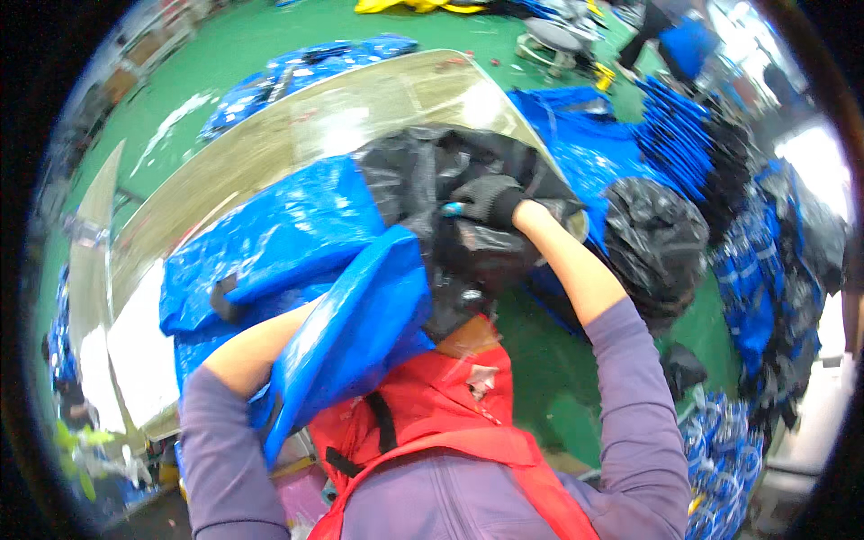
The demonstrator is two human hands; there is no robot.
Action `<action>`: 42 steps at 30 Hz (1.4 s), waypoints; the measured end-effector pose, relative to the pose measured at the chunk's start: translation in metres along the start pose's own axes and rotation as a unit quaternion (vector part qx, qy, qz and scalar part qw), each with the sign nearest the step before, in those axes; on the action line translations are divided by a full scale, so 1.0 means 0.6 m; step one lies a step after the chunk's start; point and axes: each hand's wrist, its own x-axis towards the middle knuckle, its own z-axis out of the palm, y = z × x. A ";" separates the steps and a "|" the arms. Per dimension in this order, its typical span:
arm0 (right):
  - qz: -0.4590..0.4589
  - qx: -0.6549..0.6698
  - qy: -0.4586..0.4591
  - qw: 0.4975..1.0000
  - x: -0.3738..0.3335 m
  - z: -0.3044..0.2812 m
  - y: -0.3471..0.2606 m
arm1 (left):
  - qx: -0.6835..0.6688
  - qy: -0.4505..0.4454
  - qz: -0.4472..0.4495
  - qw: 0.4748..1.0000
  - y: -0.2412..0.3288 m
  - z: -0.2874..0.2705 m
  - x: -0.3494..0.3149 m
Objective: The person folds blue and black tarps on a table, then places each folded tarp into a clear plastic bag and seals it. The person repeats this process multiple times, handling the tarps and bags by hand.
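Note:
A large bag-like piece of shiny blue plastic sheeting [288, 211] joined to black plastic sheeting [405, 171] is spread over the table in front of me. My left forearm reaches under a raised blue fold [360, 306], which hides my left hand and its fingers. My right hand [493, 200], in a dark grey knit glove, is over the black part with its fingers curled. A small light-blue thing [453, 209] shows at its fingertips, too blurred to name. A short black strap [225, 297] is on the blue part.
The pale table [432, 81] stands on a green floor [207, 58]. A full black bag [657, 238] is close on my right. Stacked blue sheeting [675, 135] and blue bundles [720, 459] are farther right. A round stool [552, 36] and another person [652, 36] are beyond.

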 end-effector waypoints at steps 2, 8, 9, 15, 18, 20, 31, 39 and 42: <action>0.024 -0.038 -0.021 0.999 0.029 0.045 0.032 | -0.043 -0.014 -0.034 0.998 -0.014 -0.034 -0.140; 0.046 -0.009 -0.087 0.995 0.045 0.084 0.078 | -0.338 0.012 -0.555 0.760 0.084 -0.163 -0.639; 0.048 -0.008 -0.072 0.996 0.046 0.078 0.078 | -0.466 0.177 -0.651 0.573 0.112 -0.153 -0.687; 0.034 0.038 -0.096 0.994 0.034 0.061 0.080 | -0.219 0.466 -0.642 0.568 0.119 0.020 -0.753; 0.068 0.049 -0.087 0.993 0.021 0.063 0.084 | -0.101 0.371 -0.682 0.621 0.036 0.064 -0.729; 0.035 0.022 -0.076 0.996 0.018 0.065 0.082 | -0.107 0.254 -0.716 0.641 0.013 0.039 -0.697; 0.060 -0.098 -0.016 0.993 -0.002 0.098 0.104 | 0.171 0.034 -0.284 0.943 -0.033 -0.061 -0.217; -0.010 -0.267 0.111 0.957 -0.018 0.084 0.069 | 0.141 0.174 -0.143 0.964 -0.038 -0.071 -0.030; 0.062 -0.189 0.188 0.962 -0.030 0.080 0.099 | 0.140 0.120 -0.140 0.973 -0.038 -0.035 0.020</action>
